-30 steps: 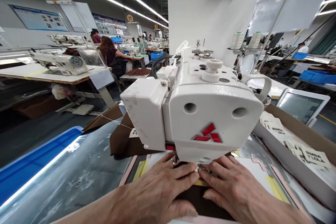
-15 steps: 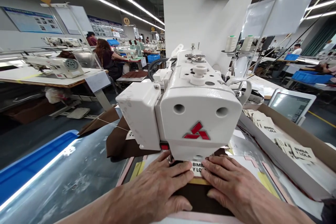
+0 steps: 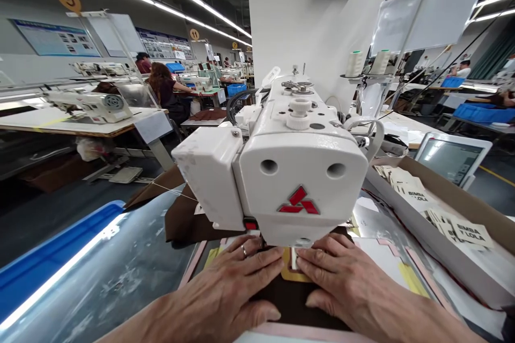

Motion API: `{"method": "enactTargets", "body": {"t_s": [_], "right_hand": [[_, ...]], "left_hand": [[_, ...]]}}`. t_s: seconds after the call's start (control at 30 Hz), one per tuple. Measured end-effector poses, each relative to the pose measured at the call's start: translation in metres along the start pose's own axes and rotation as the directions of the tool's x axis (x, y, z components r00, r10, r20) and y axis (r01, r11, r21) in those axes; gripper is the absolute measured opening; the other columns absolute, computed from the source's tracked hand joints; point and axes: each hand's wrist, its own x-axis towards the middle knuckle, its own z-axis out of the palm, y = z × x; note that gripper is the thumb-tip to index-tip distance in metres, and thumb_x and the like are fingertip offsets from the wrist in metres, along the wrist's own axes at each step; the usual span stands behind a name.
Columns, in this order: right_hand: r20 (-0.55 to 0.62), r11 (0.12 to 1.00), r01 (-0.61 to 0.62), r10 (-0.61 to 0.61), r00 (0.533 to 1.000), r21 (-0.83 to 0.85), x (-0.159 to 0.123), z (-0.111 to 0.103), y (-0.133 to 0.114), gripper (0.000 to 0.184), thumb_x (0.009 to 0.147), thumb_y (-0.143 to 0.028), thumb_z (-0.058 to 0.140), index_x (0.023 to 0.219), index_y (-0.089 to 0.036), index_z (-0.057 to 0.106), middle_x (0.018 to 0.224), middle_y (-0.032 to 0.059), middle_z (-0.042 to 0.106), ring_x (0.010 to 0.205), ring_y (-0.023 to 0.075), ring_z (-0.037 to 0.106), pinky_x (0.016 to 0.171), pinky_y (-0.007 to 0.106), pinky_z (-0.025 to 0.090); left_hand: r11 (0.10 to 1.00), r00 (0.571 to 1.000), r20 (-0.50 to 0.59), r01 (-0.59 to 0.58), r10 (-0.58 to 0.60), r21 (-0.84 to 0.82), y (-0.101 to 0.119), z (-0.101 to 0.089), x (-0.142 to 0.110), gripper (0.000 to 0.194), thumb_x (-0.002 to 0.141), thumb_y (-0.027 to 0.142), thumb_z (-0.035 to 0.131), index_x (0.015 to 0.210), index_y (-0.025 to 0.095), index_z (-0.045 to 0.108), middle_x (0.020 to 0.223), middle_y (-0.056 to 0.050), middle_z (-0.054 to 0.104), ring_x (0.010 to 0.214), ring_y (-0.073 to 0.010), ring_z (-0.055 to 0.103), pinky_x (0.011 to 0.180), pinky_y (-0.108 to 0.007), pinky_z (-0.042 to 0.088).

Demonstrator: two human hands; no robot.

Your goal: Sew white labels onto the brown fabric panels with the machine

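A blue bin [image 3: 52, 245] sits at the lower left. At lower centre, the left hand [image 3: 225, 281] lies flat on brown cloth [image 3: 287, 303], fingers stretched, gripping nothing. The machine [image 3: 301, 171] fills mid-frame; just below its head, a yellow piece [image 3: 296, 275] borders a white strip [image 3: 294, 260], partly covered by the flat, outstretched right hand [image 3: 348, 273]. At right, a box [image 3: 462, 193] holds printed labels [image 3: 471, 231].

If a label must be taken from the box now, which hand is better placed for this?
Probably the right hand: the box with the printed labels stands on its side. The left hand rests on the brown cloth, farther from the box.
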Motion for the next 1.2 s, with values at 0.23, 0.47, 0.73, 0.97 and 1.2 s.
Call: {"method": "enactTargets", "body": {"t_s": [0.23, 0.47, 0.73, 0.97, 1.2], "right_hand": [[0.021, 1.0, 0.0, -0.001, 1.0, 0.009, 0.0, 0.002, 0.001, 0.05, 0.111, -0.052, 0.052, 0.142, -0.016, 0.066, 0.142, 0.0053, 0.07, 0.119, 0.0282, 0.064, 0.105, 0.045, 0.05], [0.036, 0.995, -0.029, 0.026, 0.999, 0.1, -0.002, 0.003, 0.003, 0.052, 0.111, -0.055, 0.049, 0.146, -0.018, 0.063, 0.143, 0.0049, 0.069, 0.118, 0.0266, 0.062, 0.104, 0.044, 0.048], [-0.006, 0.996, -0.034, 0.035, 0.999, 0.081, -0.003, 0.009, 0.003, 0.051, 0.109, -0.057, 0.054, 0.146, -0.023, 0.063, 0.137, 0.0041, 0.072, 0.113, 0.0252, 0.063, 0.099, 0.042, 0.047], [-0.008, 0.998, -0.021, 0.021, 1.0, 0.055, -0.002, 0.003, 0.002, 0.048, 0.109, -0.055, 0.057, 0.143, -0.022, 0.065, 0.134, 0.0006, 0.073, 0.113, 0.0247, 0.065, 0.1, 0.042, 0.045], [-0.033, 1.0, -0.008, 0.008, 0.999, 0.022, -0.001, 0.002, 0.0, 0.044, 0.108, -0.053, 0.059, 0.138, -0.023, 0.067, 0.13, -0.0001, 0.075, 0.111, 0.0242, 0.067, 0.099, 0.041, 0.045]], "left_hand": [[0.986, 0.999, 0.03, -0.038, 0.044, -0.161, 0.017, -0.019, 0.023, 0.062, 0.102, 0.045, 0.074, 0.157, 0.026, 0.049, 0.158, -0.004, 0.053, 0.147, -0.0286, 0.05, 0.13, -0.043, 0.029], [0.983, 0.995, 0.101, 0.019, -0.001, -0.183, 0.025, -0.023, 0.034, 0.064, 0.097, 0.048, 0.08, 0.15, 0.023, 0.056, 0.154, -0.005, 0.058, 0.142, -0.0315, 0.054, 0.126, -0.046, 0.035], [0.989, 0.996, 0.059, -0.053, 0.061, -0.138, 0.012, -0.02, 0.017, 0.059, 0.106, 0.048, 0.067, 0.158, 0.025, 0.047, 0.161, -0.003, 0.048, 0.149, -0.0267, 0.047, 0.132, -0.042, 0.025], [0.997, 0.996, -0.043, -0.074, 0.072, -0.033, 0.003, -0.016, -0.003, 0.048, 0.108, 0.048, 0.063, 0.149, 0.022, 0.057, 0.157, -0.004, 0.054, 0.145, -0.0284, 0.051, 0.13, -0.041, 0.03], [0.998, 0.999, 0.007, -0.052, 0.052, -0.032, 0.004, -0.014, -0.003, 0.045, 0.109, 0.047, 0.06, 0.147, 0.022, 0.059, 0.158, -0.003, 0.053, 0.145, -0.0296, 0.052, 0.129, -0.044, 0.034]]}}
